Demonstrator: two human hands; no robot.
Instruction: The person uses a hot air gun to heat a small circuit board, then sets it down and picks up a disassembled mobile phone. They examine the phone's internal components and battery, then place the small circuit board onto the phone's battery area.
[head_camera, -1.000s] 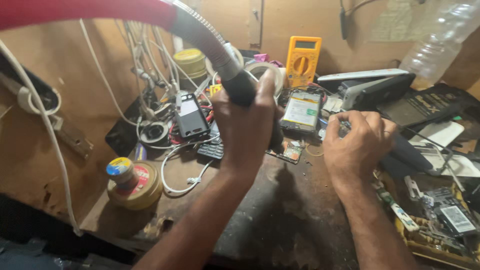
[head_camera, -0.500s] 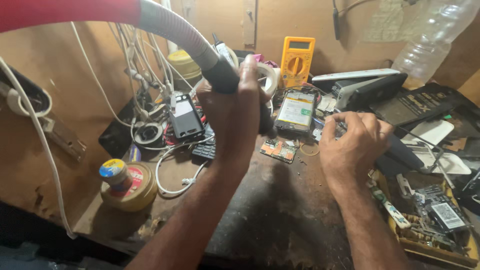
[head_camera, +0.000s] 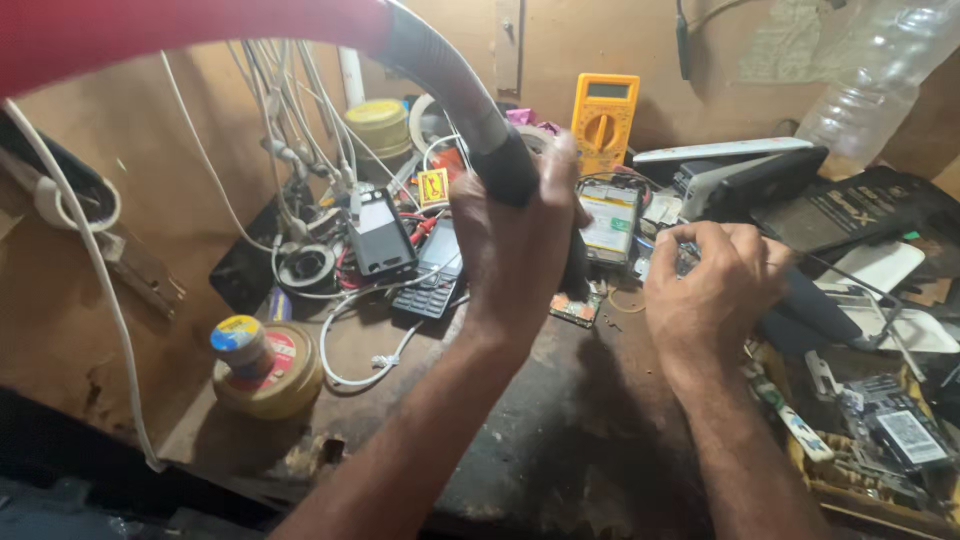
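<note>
Gripping the dark handle of the hose tool (head_camera: 505, 165), the left hand (head_camera: 515, 250) is closed around it, raised over the middle of the cluttered wooden bench (head_camera: 560, 450). Hose runs from the grip up and left, grey ribbed section into red, out of the top-left of view. Against the two earlier frames: left hand sits slightly further left and nearer the back, over the loose circuit board (head_camera: 575, 308); nozzle end hidden behind the hand, so contact with board cannot be told.

Right hand (head_camera: 715, 285) curled, fingers bent down onto something small at the bench; the item is hidden, grip cannot be told. Position almost unchanged across the frames, so it reads as holding the workpiece steady while the tool is brought over.

Around, by size: clear plastic bottle (head_camera: 880, 70) top right; yellow multimeter (head_camera: 603, 120) at the back; round tin (head_camera: 270, 370) front left; black keypad phone (head_camera: 430, 275) left of the grip; opened phone (head_camera: 610, 218) between the hands
</note>
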